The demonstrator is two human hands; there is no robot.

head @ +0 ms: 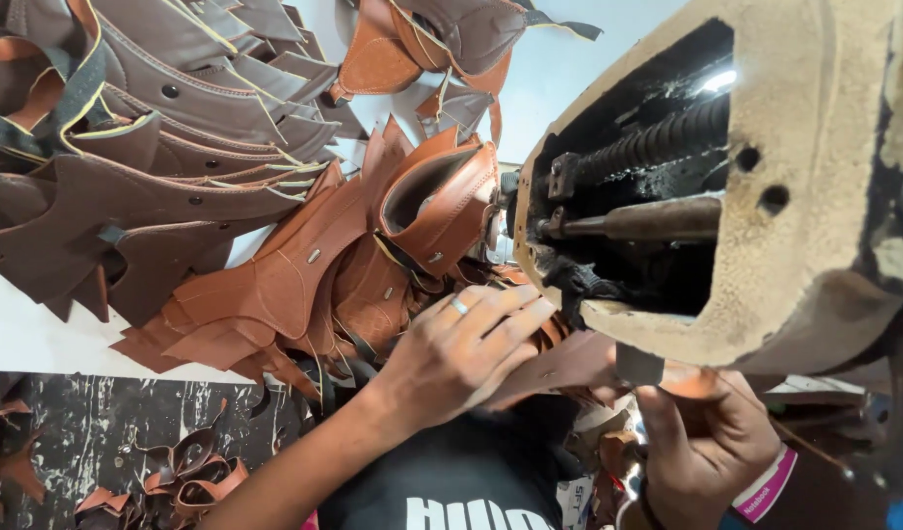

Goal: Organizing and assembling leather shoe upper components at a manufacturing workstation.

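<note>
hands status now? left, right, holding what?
Left hand: fingers flat, open, pressing down on a brown leather piece by the sewing machine.
Right hand: curled on the same piece's edge beneath the machine; grip partly hidden.

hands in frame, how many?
2: left hand flat on a brown leather piece beside the machine head; right hand below the machine, partly hidden.

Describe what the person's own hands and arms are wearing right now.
The left hand is bare apart from a silver ring on one finger; its forearm has no sleeve. The right hand is also bare, with a pink and white wristband around the wrist. No gloves on either hand. A black shirt with white lettering shows below the arms.
</note>
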